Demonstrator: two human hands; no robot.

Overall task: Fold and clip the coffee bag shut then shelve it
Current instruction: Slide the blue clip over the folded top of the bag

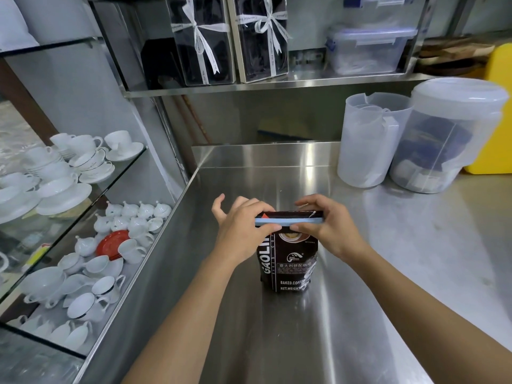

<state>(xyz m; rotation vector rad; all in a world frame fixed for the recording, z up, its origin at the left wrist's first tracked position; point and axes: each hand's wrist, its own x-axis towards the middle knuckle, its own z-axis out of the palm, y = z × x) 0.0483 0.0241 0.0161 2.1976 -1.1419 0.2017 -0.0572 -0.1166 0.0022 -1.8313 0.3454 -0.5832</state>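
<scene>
Bag: black printed foil coffee bag [288,261], upright on steel bench [346,314].
Hands: left hand [241,228] and right hand [329,225] pinching pale-blue plastic clip [288,220]; latch probably at 3 o'clock, press there evenly.

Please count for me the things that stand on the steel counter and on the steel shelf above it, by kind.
Coffee bag with blue clip, between left hand and right hand: 1
Translucent plastic jugs: 2
Yellow container: 1
Ribboned gift boxes: 2
Clear lidded storage boxes: 2
Total: 8
</scene>
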